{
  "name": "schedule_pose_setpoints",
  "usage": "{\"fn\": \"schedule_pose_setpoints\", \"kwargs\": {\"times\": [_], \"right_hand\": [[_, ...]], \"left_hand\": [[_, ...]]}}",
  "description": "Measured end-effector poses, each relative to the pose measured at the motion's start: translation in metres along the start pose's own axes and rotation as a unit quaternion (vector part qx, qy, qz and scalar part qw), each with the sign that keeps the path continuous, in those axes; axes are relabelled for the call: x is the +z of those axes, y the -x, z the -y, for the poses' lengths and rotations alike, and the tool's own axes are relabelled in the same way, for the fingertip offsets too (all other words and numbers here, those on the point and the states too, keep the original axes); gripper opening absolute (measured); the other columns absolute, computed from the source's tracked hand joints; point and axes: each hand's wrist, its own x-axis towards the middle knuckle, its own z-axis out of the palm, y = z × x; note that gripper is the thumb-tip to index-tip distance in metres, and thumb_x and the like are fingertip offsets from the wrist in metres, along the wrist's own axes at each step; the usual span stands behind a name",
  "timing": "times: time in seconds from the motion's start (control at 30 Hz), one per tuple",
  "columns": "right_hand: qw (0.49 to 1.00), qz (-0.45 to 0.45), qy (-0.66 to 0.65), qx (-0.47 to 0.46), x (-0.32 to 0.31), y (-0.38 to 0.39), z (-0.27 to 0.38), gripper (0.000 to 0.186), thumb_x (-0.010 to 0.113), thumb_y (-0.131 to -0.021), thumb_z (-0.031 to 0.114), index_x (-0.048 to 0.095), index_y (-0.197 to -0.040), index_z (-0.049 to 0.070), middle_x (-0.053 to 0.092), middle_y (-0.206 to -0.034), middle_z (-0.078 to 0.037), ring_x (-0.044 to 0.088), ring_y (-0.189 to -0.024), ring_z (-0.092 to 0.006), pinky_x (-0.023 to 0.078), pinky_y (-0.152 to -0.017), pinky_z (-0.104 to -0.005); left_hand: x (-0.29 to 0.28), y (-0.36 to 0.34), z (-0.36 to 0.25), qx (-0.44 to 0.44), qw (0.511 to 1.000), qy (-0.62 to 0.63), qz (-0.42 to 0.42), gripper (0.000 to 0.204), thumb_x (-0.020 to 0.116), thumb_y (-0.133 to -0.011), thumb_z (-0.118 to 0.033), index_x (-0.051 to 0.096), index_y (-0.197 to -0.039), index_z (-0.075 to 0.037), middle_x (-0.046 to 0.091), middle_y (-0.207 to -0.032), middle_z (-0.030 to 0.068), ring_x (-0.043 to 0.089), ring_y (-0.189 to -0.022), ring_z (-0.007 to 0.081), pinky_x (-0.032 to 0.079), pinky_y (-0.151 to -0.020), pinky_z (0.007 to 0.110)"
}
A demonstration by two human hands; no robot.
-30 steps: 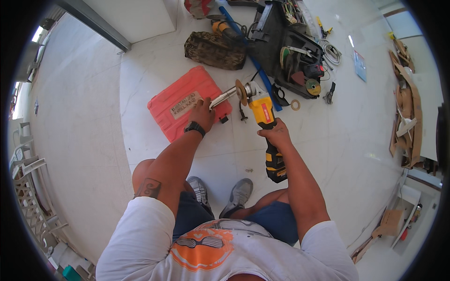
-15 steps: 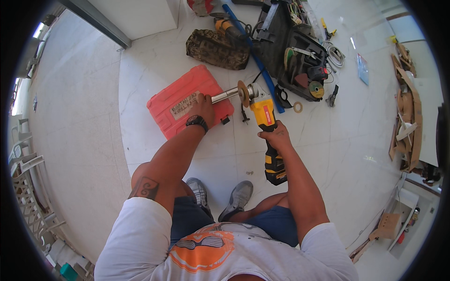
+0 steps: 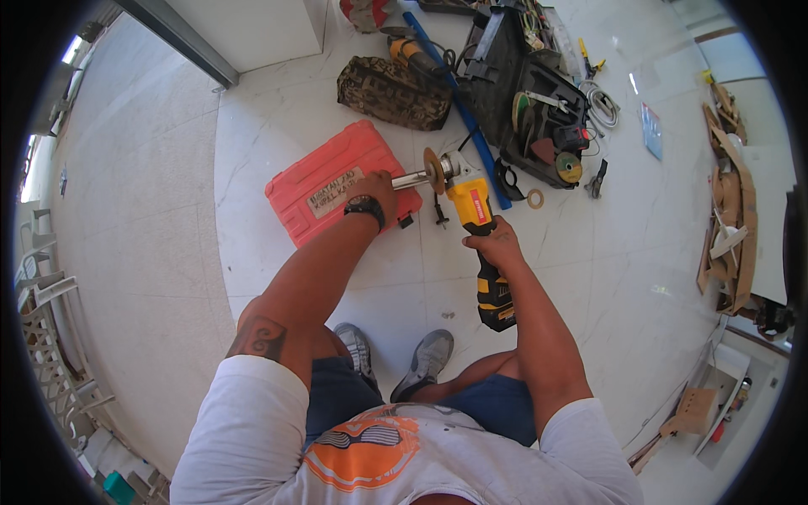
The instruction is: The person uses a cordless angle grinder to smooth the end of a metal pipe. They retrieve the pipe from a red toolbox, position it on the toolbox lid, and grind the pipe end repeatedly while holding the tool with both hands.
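Angle grinder (image 3: 469,200), yellow and black, was held in the right hand (image 3: 498,242), its fingers wrapped around the slim part of the body, with the battery (image 3: 497,315) toward the person and the disc (image 3: 433,171) up front, between the red plastic case (image 3: 307,172) and the open black tool case (image 3: 494,77). The left hand (image 3: 376,194) was closed around a bright metal tube (image 3: 410,179) over the right part of the red plastic case; whether it also rested on the case could not be told. The tube ran to the disc's left side, though contact there was unclear. Doing this well seemed to call for a firm right wrist, so the disc stayed square to the tube, a left grip steady enough to keep the tube from slipping, and left fingers kept back from the disc's rim. Compared with the frame a second earlier, the left hand had moved up and to the right, nearer the disc, so less tube showed and it looked more nearly level; the right hand and grinder had hardly shifted.
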Motion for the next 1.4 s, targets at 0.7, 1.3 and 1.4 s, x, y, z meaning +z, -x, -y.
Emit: {"fn": "schedule_pose_setpoints", "kwargs": {"times": [0.7, 1.3, 1.4], "right_hand": [[0.998, 0.045, 0.044, -0.014, -0.009, -0.022, 0.013, 0.073, 0.089, -0.066, 0.023, 0.06, -0.127, -0.005, 0.072, -0.105, -0.015, 0.07, -0.09, -0.0249, 0.055, -0.085, -0.0355], [0.996, 0.056, 0.063, -0.02, -0.01, -0.029, 0.017, 0.073, 0.09, -0.066, 0.024, 0.06, -0.126, -0.005, 0.072, -0.105, -0.016, 0.07, -0.091, -0.025, 0.055, -0.084, -0.0357], [0.996, 0.054, 0.063, -0.016, -0.012, -0.026, 0.022, 0.077, 0.09, -0.066, 0.024, 0.059, -0.129, -0.006, 0.072, -0.107, -0.017, 0.07, -0.092, -0.0257, 0.055, -0.085, -0.0357]], "left_hand": [[0.013, -0.01, 0.013, 0.033, 0.998, 0.01, 0.059, 0.029, 0.054, -0.094, -0.019, 0.071, -0.111, -0.002, 0.075, -0.106, 0.0218, 0.075, -0.1, 0.0361, 0.06, -0.087, 0.046], [0.013, -0.011, 0.013, 0.031, 0.997, 0.011, 0.07, 0.03, 0.057, -0.094, -0.02, 0.074, -0.112, -0.004, 0.076, -0.109, 0.0201, 0.075, -0.102, 0.0345, 0.06, -0.089, 0.045], [0.011, -0.011, 0.012, 0.035, 0.996, 0.009, 0.077, 0.029, 0.057, -0.094, -0.019, 0.075, -0.112, -0.004, 0.076, -0.11, 0.0199, 0.075, -0.103, 0.0344, 0.06, -0.089, 0.045]]}}
